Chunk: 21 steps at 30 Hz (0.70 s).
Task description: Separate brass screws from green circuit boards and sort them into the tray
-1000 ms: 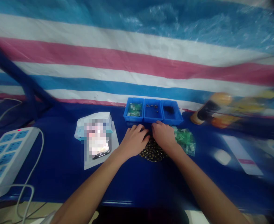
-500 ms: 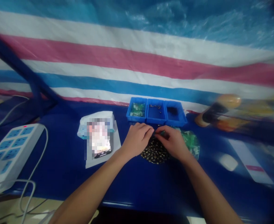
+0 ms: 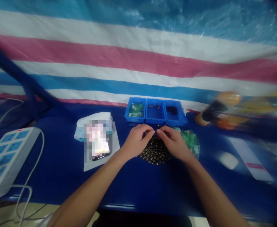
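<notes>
My left hand (image 3: 137, 142) and my right hand (image 3: 173, 142) meet fingertip to fingertip just above a dark pile of small brass-coloured parts (image 3: 154, 153) on the blue table (image 3: 138, 186). Both hands are pinched shut; what they hold is too small to make out. A clear bag of green pieces (image 3: 190, 142) lies right of my right hand. Behind the hands stand three joined blue bins: the left bin (image 3: 135, 110) with green pieces, the middle bin (image 3: 155, 112) with a few small metal parts, the right bin (image 3: 174, 112) with dark bits.
A phone (image 3: 100, 148) rests on white packets and paper left of my hands. A white power strip (image 3: 5, 154) with cables sits at the far left. At the right lie an orange bottle (image 3: 214, 110), a white oval object (image 3: 228, 160) and a white card (image 3: 251, 159). A striped tarp hangs behind.
My hands lifted off the parts pile and came together into a pinch at the fingertips above it. The view shifted slightly.
</notes>
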Available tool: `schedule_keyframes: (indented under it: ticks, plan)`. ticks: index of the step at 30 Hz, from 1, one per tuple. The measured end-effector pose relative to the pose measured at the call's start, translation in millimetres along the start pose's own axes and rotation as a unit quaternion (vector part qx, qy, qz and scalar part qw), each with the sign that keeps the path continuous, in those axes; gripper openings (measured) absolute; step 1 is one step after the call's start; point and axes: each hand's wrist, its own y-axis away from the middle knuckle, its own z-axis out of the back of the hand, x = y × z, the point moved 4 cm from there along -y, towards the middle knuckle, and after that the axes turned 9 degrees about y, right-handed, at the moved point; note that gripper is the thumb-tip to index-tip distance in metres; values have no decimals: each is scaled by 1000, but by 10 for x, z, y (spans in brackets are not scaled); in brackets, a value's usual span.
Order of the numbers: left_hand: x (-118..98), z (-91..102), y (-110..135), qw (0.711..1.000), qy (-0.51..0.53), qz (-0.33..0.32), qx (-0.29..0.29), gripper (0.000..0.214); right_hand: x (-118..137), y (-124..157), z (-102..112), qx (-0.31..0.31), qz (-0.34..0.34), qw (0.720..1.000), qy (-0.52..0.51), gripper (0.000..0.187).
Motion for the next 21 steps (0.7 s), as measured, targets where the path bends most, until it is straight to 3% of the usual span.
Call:
schedule_keyframes:
  ticks: [15, 21]
  plan:
    - [2, -5, 12, 1000, 25, 0, -19, 15, -67, -26, 19, -3, -51, 990, -133, 20]
    - [105, 39, 3, 998, -45, 21, -25, 14, -140, -40, 68, -38, -111, 985, -127, 29]
